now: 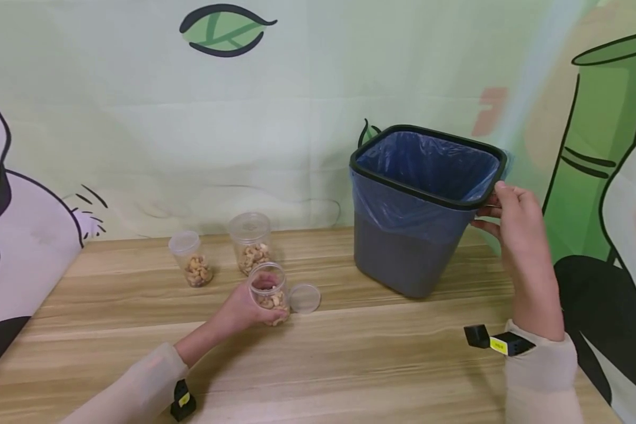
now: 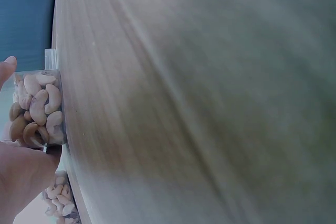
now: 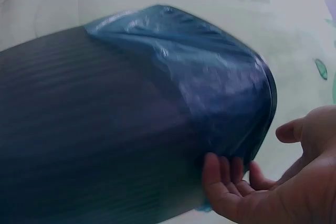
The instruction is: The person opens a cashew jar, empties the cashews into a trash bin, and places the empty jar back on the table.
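My left hand (image 1: 246, 303) grips a clear plastic jar (image 1: 271, 299) with cashews inside, thumb at its near side and fingers round behind it. The jar has no lid on; a round clear lid (image 1: 304, 298) lies on the table just right of it. In the left wrist view the cashews (image 2: 39, 109) show through the jar wall. At the right, my right hand (image 1: 522, 224) touches a dark grey trash bin (image 1: 403, 247) lined with a blue bag (image 1: 434, 165). The right wrist view shows relaxed fingers (image 3: 226, 174) against the bin's side near the rim, the thumb apart.
Behind the left hand stand two lidded clear jars of cashews, a taller one (image 1: 251, 244) and a smaller one (image 1: 191, 259) to its left. The wooden table (image 1: 323, 365) meets a printed cloth backdrop (image 1: 138, 147) at the back.
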The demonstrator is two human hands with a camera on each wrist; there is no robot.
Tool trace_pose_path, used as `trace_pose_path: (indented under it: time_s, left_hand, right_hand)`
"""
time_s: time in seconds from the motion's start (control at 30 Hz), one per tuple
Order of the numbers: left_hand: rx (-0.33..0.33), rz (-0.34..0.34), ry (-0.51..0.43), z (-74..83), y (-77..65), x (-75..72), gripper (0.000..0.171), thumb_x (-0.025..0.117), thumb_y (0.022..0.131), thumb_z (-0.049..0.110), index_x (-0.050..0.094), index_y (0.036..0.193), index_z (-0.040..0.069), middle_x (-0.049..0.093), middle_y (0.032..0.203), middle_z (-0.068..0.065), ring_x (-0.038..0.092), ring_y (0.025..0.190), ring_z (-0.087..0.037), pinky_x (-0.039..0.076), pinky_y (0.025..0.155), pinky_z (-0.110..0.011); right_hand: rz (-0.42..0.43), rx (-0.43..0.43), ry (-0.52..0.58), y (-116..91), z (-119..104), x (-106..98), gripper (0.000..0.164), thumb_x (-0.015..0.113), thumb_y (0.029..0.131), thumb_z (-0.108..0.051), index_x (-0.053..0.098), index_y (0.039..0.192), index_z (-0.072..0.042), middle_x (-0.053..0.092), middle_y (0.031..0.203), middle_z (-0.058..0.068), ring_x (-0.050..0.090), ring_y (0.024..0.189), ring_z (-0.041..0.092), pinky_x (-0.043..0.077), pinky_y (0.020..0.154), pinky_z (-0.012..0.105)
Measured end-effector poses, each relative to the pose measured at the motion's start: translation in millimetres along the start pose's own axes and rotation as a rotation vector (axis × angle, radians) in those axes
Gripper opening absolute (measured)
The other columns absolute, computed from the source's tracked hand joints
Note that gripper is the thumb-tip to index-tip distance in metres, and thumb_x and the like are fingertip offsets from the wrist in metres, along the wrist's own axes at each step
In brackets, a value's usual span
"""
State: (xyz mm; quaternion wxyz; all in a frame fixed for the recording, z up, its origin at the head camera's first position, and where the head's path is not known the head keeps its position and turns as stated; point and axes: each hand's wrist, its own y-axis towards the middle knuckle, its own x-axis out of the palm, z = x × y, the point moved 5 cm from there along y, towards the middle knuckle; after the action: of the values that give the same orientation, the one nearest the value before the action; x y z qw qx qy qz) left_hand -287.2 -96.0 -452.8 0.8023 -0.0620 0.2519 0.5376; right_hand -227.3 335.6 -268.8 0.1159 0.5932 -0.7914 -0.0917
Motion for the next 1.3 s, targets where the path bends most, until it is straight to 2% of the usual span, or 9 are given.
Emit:
trace_pose_path:
  time_s: [0.27, 0.37, 0.5, 0.67, 0.77, 0.87, 1.07, 1.17, 1.3]
  left_hand:
    - [-0.009, -0.003, 0.000, -0.7, 1.4, 0.0, 0.067, 0.094, 0.069, 0.010, 0.056, 0.124, -0.004, 0.065, 0.121, -0.017, 0.062, 0.113, -0.030, 0.048, 0.097, -0.036]
    - [-0.013, -0.003, 0.000, -0.7, 1.7, 0.1, 0.068, 0.094, 0.069, 0.009, 0.057, 0.124, -0.004, 0.065, 0.121, -0.016, 0.062, 0.113, -0.029, 0.048, 0.098, -0.035]
    - [-0.016, -0.005, -0.009, 1.3, 2.1, 0.2, 0.068, 0.094, 0.069, 0.008, 0.056, 0.124, -0.005, 0.064, 0.121, -0.017, 0.061, 0.114, -0.031, 0.047, 0.100, -0.039]
    - [-0.018, -0.013, -0.018, 3.4, 2.6, 0.4, 0.067, 0.093, 0.070, 0.007, 0.055, 0.124, -0.006, 0.063, 0.121, -0.017, 0.060, 0.115, -0.033, 0.047, 0.100, -0.043]
    - [-0.015, -0.013, -0.018, 3.5, 3.2, 0.7, 0.067, 0.093, 0.069, 0.007, 0.055, 0.124, -0.006, 0.063, 0.121, -0.017, 0.060, 0.114, -0.032, 0.047, 0.100, -0.044]
    - [-0.015, -0.009, -0.013, 3.0, 3.4, 0.8, 0.067, 0.093, 0.069, 0.007, 0.056, 0.123, -0.006, 0.064, 0.121, -0.017, 0.061, 0.114, -0.032, 0.047, 0.100, -0.046]
    - [-0.018, -0.007, -0.004, 1.2, 2.8, 2.0, 0.066, 0.094, 0.068, 0.008, 0.057, 0.122, -0.005, 0.065, 0.119, -0.017, 0.061, 0.112, -0.032, 0.047, 0.100, -0.044]
    - [-0.008, -0.002, 0.004, 0.2, 2.2, 1.4, 0.066, 0.094, 0.068, 0.008, 0.057, 0.122, -0.005, 0.065, 0.119, -0.017, 0.062, 0.112, -0.032, 0.048, 0.100, -0.044]
    - [0.000, 0.000, 0.006, 0.4, 1.3, 0.6, 0.066, 0.093, 0.069, 0.008, 0.057, 0.122, -0.006, 0.066, 0.119, -0.018, 0.062, 0.113, -0.033, 0.048, 0.099, -0.044]
  right_hand:
    - [-0.106, 0.131, -0.061, 7.6, 7.8, -13.8, 0.038, 0.043, 0.107, -0.043, 0.051, 0.124, -0.010, 0.053, 0.111, 0.000, 0.058, 0.095, 0.013, 0.056, 0.076, 0.020]
    - [-0.140, 0.158, -0.162, 10.4, 9.4, -14.4, 0.047, 0.039, 0.107, -0.047, 0.045, 0.134, -0.009, 0.050, 0.115, 0.002, 0.058, 0.097, 0.011, 0.055, 0.078, 0.020]
    - [-0.203, 0.210, -0.378, 12.6, 8.5, -17.2, 0.071, 0.026, 0.108, -0.051, 0.022, 0.156, 0.002, 0.043, 0.136, 0.013, 0.054, 0.102, 0.007, 0.054, 0.081, 0.018]
    - [-0.098, 0.204, -0.517, 15.9, -3.5, -24.7, 0.078, 0.025, 0.108, -0.049, 0.013, 0.156, 0.011, 0.039, 0.137, 0.016, 0.048, 0.099, 0.011, 0.053, 0.076, 0.015]
    - [-0.062, 0.155, -0.488, 21.5, -10.2, -23.1, 0.078, 0.029, 0.108, -0.049, 0.021, 0.153, 0.014, 0.042, 0.127, 0.007, 0.050, 0.098, 0.010, 0.052, 0.077, 0.014]
    - [-0.100, 0.151, -0.350, 29.1, -8.7, -22.4, 0.077, 0.038, 0.107, -0.047, 0.023, 0.153, 0.014, 0.044, 0.123, 0.005, 0.057, 0.097, 0.006, 0.053, 0.081, 0.014]
    - [-0.163, 0.297, -0.116, 35.6, 7.1, -29.1, 0.085, 0.052, 0.104, -0.043, 0.010, 0.159, 0.006, 0.046, 0.126, 0.005, 0.061, 0.099, 0.005, 0.053, 0.088, 0.018]
    - [-0.197, 0.338, -0.070, 35.3, 10.6, -29.1, 0.088, 0.052, 0.104, -0.044, 0.004, 0.160, 0.003, 0.047, 0.126, 0.004, 0.061, 0.100, 0.006, 0.054, 0.088, 0.020]
    - [-0.172, 0.313, -0.130, 35.6, 7.6, -31.7, 0.085, 0.049, 0.104, -0.046, 0.007, 0.160, 0.004, 0.044, 0.125, 0.003, 0.057, 0.101, 0.009, 0.055, 0.085, 0.019]
